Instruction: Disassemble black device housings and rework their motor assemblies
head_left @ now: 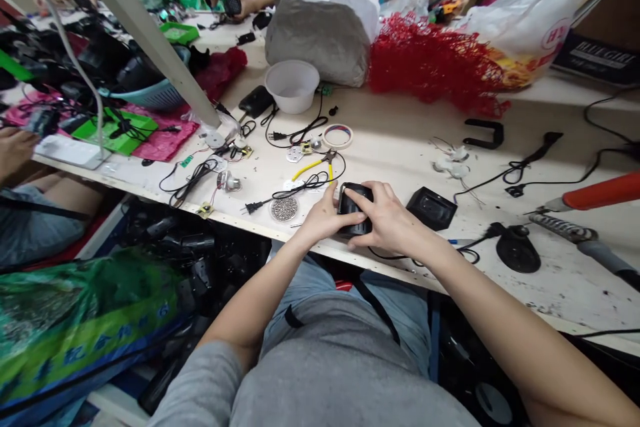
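Note:
Both my hands are closed around a black plastic housing at the front edge of the white workbench. My left hand grips its left side, and my right hand covers its top and right side. Just left of it lie yellow-handled pliers, a black cord with a plug and a round dish of small metal screws. To the right of my right hand sits an open black square case. What is inside the held housing is hidden.
A white bowl and a tape roll stand farther back. At right are an orange-handled soldering iron, its coiled holder and a black round part. Red netting lies behind. Co-workers sit at left and across.

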Available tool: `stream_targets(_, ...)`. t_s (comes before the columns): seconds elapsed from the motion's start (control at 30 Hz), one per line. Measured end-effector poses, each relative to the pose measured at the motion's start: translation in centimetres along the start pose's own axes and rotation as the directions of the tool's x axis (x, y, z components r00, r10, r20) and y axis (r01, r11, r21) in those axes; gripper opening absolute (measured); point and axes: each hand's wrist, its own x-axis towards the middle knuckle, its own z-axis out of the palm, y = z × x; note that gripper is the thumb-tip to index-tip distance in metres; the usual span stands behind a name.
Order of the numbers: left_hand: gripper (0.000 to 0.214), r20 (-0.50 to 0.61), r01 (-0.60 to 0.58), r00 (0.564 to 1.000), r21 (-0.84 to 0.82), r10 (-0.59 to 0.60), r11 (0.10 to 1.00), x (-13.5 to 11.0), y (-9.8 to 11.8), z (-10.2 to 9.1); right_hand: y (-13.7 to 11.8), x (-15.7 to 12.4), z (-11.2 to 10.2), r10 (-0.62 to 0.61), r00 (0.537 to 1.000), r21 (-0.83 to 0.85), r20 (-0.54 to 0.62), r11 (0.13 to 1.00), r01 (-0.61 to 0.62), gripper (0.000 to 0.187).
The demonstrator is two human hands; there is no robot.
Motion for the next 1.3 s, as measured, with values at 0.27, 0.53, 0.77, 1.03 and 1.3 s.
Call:
stream_targets(0.27, 0.097, -0.04, -0.068, 0.997, -0.007, 0.067, 0.998, 0.2, 0.3, 1.0, 0.1, -3.1, -1.1, 0.257, 0.908, 0.334, -0.331, 0.932, -0.143, 0.043)
stream_targets(0.53, 0.084, -0.055, -0.202, 0.978, 0.013, 0.202, 0.979, 0.4, 0.5, 1.5, -4.3, -8.1, 3.7, 0.329, 0.85, 0.141, -0.412, 0.944, -0.297, 0.027)
stream_targets(0.77, 0.083, -0.056, -0.2, 0.977, 0.082, 0.205, 0.976, 0.5, 0.8, 1.9, -4.9, -6.7, 5.8, 0.157, 0.849, -0.17, -0.505, 0.946, -0.276, 0.034)
stream_targets(1.03, 0.084, -0.092, -0.143, 0.985, 0.021, 0.144, 0.99, 0.3, 0.4, 1.7, -3.7, -7.4, 5.3, 0.241, 0.837, -0.014, -0.491, 0.959, -0.284, 0.027)
stream_targets(1.3, 0.1, -0.077, -0.052, 0.997, -0.307, 0.029, 0.95, -0.4, -0.7, 1.7, -4.7, -5.1, 5.0, 0.511, 0.759, 0.27, -0.403, 0.859, -0.434, 0.047)
